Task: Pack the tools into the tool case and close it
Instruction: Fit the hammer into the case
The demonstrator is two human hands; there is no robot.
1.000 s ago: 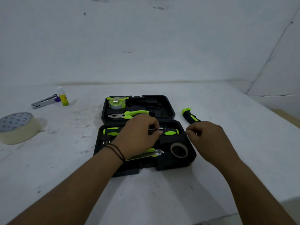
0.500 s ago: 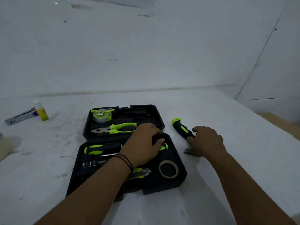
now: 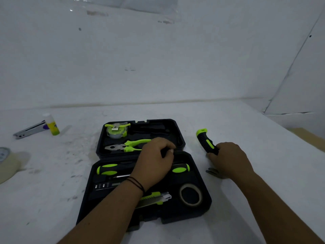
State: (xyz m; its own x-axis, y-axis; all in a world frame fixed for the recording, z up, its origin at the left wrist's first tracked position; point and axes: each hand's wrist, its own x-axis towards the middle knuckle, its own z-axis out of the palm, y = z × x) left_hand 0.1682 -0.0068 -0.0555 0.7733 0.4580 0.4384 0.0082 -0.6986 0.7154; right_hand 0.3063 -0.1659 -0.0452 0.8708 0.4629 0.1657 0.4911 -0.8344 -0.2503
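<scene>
Two bare hands work over a white table (image 3: 228,217) that is stained with grey marks and scratches, mostly on its left part. Behind the table stands a plain white wall (image 3: 158,59) with a few small dark spots, and at the far right a second white panel meets it at an angle.

The tool case (image 3: 202,208) lies open in the middle of the table, black, with both halves flat. In the far half sit a tape measure (image 3: 116,131) and pliers (image 3: 130,146). In the near half are a screwdriver (image 3: 107,169), a utility knife (image 3: 154,199) and a roll of tape (image 3: 190,194).

The left hand (image 3: 154,161) is over the middle of the case, its fingers curled, thumb and fingertip pinching something small and dark that I cannot identify. The right hand (image 3: 228,159) rests on the table just right of the case and grips the lower end of a black and green handle (image 3: 204,140), which lies outside the case. A small grey metal part shows under this hand.

At the far left lie a glue stick (image 3: 52,125) and a metal stapler (image 3: 29,131), touching each other. A big roll of masking tape (image 3: 7,166) is at the left edge.
</scene>
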